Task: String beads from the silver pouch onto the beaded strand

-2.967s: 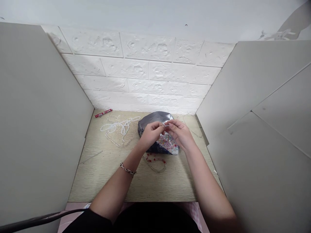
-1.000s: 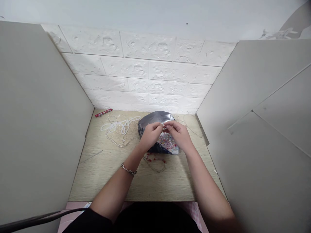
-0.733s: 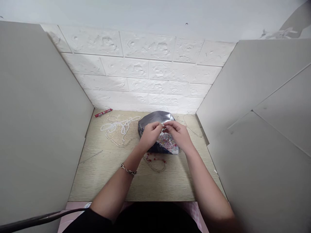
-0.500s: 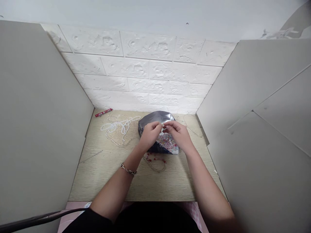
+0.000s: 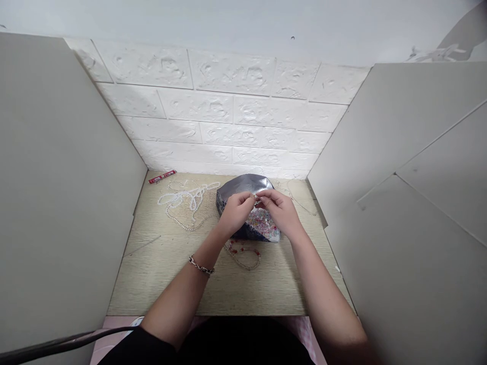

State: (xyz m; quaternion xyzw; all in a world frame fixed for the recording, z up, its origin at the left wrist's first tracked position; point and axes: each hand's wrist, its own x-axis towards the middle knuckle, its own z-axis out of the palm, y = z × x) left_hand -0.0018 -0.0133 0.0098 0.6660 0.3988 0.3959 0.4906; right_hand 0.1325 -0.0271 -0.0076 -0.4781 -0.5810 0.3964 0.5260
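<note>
My left hand and my right hand meet fingertip to fingertip above a dark, shiny bag that holds many small coloured beads. Both hands are pinched shut on something tiny between them, too small to name. A bracelet circles my left wrist. A beaded string with red beads lies on the wooden table just below my hands.
White bead strands are heaped at the back left, beside a small red object by the wall. A thin thread lies at the back right. Grey partition boards flank both sides; a white brick wall stands behind.
Both hands have shifted slightly away from me over the bag since three seconds ago. Over the last second they hold nearly still, fingertips together.
</note>
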